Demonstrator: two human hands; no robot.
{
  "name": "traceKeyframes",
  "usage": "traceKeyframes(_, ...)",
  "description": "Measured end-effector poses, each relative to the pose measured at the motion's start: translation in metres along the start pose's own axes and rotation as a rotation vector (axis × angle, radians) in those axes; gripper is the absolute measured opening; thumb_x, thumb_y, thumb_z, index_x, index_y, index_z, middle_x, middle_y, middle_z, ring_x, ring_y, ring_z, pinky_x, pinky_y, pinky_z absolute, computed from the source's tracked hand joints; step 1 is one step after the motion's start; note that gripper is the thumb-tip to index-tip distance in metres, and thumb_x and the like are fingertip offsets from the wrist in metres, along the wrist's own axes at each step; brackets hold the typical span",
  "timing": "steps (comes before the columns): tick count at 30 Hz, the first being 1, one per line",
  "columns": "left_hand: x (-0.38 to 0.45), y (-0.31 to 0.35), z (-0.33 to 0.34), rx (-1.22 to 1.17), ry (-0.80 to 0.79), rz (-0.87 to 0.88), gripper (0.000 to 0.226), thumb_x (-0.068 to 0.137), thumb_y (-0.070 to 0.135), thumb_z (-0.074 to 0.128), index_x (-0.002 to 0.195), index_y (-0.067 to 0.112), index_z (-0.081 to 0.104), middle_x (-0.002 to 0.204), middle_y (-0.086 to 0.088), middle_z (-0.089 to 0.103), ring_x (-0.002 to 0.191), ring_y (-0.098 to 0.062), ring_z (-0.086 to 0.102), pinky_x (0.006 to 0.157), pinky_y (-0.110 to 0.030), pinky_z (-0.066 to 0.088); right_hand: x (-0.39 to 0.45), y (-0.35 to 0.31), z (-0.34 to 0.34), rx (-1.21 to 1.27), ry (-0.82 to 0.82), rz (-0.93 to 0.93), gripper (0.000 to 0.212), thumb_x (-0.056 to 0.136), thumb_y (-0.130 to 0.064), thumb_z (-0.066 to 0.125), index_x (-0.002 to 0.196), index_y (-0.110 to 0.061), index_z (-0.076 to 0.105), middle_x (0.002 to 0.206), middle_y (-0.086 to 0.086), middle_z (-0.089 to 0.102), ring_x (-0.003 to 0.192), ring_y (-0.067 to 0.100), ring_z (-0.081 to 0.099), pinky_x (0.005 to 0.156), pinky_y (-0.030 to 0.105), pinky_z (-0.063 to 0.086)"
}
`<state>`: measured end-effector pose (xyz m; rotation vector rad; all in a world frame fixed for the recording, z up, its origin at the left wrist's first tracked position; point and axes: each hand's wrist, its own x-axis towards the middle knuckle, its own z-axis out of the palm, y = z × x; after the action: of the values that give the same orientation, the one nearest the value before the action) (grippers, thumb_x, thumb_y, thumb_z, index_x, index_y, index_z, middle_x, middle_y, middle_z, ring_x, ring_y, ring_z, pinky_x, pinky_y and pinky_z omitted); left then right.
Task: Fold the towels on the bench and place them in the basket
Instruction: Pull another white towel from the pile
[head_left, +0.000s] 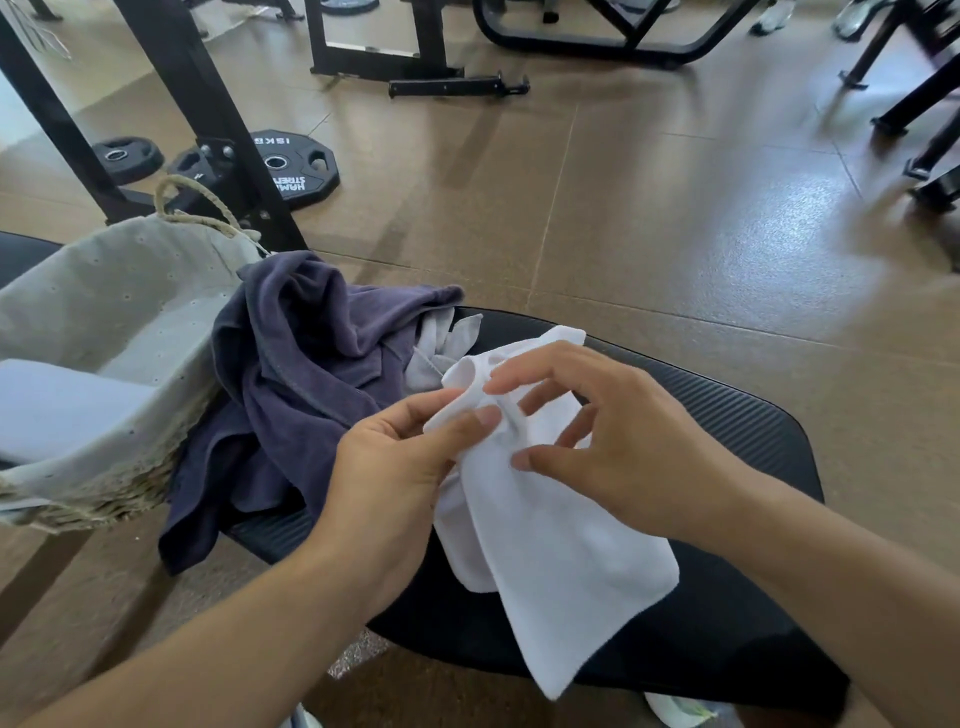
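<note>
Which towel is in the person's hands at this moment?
The white towel, pinched by the left hand and right hand. The dark purple towel lies crumpled and untouched beside the basket.

Three towels: white towel (550, 545), purple towel (301, 374), grey towel (441, 343). One basket (130, 291). One bench (727, 431). Three weight plates (291, 166).
</note>
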<state>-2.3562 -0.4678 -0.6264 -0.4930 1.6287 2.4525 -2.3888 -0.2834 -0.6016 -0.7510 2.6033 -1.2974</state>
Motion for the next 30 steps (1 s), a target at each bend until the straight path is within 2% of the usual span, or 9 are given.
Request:
traceKeyframes(4,0.0,0.005,0.002,-0.103,-0.066,-0.086,0.033,0.075,0.011,0.071,0.105,0.0,0.077,0.096,-0.02,0.076,0.072,-0.021,0.073,0.062,-0.026,0.06,0.003,0.007,0.001,-0.051,0.061,-0.088,0.035,0.083,-0.014,0.083,0.111,-0.031,0.071,0.12,-0.021,0.065,0.107,0.009,0.064,0.078,0.023,0.056)
traceKeyframes(9,-0.003,0.005,0.002,-0.037,-0.177,-0.111,0.035,0.085,0.015,0.066,0.119,0.01,0.075,0.115,-0.016,0.074,0.102,-0.025,0.073,0.089,-0.029,0.059,0.005,0.008,-0.002,-0.029,0.247,-0.013,0.017,0.086,-0.018,0.08,0.091,-0.033,0.075,0.093,-0.016,0.065,0.085,0.013,0.065,0.069,0.02,0.051)
traceKeyframes(15,-0.002,0.003,0.003,0.054,-0.035,-0.018,0.033,0.083,0.021,0.07,0.113,0.013,0.077,0.109,-0.012,0.077,0.102,-0.025,0.074,0.087,-0.033,0.061,0.001,0.003,0.0,-0.057,0.202,0.073,0.006,0.087,-0.034,0.076,0.089,-0.036,0.072,0.064,-0.014,0.057,0.056,0.008,0.054,0.057,0.013,0.038)
traceKeyframes(18,0.0,0.007,0.001,0.05,0.075,0.061,0.028,0.073,0.022,0.077,0.097,0.008,0.073,0.089,-0.009,0.078,0.076,-0.021,0.073,0.067,-0.03,0.063,0.0,-0.003,-0.001,-0.047,0.231,0.086,0.01,0.084,-0.037,0.077,0.091,-0.039,0.071,0.075,-0.019,0.068,0.064,0.003,0.063,0.063,0.011,0.042)
traceKeyframes(20,0.0,0.009,0.001,0.024,0.114,0.112,0.024,0.07,0.02,0.078,0.087,0.009,0.067,0.075,-0.004,0.075,0.062,-0.015,0.068,0.055,-0.026,0.057,-0.001,-0.006,-0.003,-0.078,0.151,0.08,0.02,0.083,-0.039,0.08,0.099,-0.042,0.068,0.087,-0.025,0.071,0.071,0.0,0.067,0.068,0.011,0.047)
traceKeyframes(22,0.001,0.009,0.0,0.025,0.164,0.164,0.022,0.067,0.023,0.079,0.082,0.012,0.067,0.073,-0.003,0.075,0.064,-0.015,0.068,0.059,-0.028,0.057,-0.002,-0.005,-0.003,-0.144,-0.003,0.082,0.033,0.085,-0.036,0.08,0.11,-0.047,0.062,0.1,-0.027,0.072,0.08,-0.008,0.066,0.074,0.01,0.048)
traceKeyframes(24,0.002,0.01,-0.001,0.036,0.215,0.201,0.026,0.062,0.029,0.081,0.081,0.012,0.072,0.08,-0.007,0.077,0.072,-0.02,0.07,0.072,-0.037,0.06,-0.003,-0.004,0.0,-0.215,-0.046,0.05,0.037,0.091,-0.026,0.076,0.117,-0.048,0.06,0.105,-0.026,0.072,0.087,-0.017,0.061,0.079,0.004,0.044)
traceKeyframes(27,0.001,0.011,-0.001,0.06,0.251,0.219,0.032,0.062,0.034,0.082,0.084,0.011,0.078,0.089,-0.015,0.078,0.083,-0.03,0.072,0.088,-0.054,0.058,-0.002,-0.002,0.002,-0.207,0.087,-0.013,0.025,0.094,-0.019,0.072,0.108,-0.04,0.071,0.093,-0.026,0.075,0.084,-0.012,0.065,0.075,0.003,0.041)
traceKeyframes(30,-0.003,0.011,-0.001,0.149,0.248,0.232,0.022,0.075,0.032,0.079,0.087,0.014,0.08,0.089,-0.012,0.079,0.09,-0.037,0.074,0.088,-0.057,0.058,-0.001,-0.004,-0.002,-0.14,0.163,-0.067,0.016,0.088,-0.022,0.076,0.096,-0.035,0.078,0.085,-0.023,0.07,0.082,-0.002,0.066,0.071,0.007,0.043)
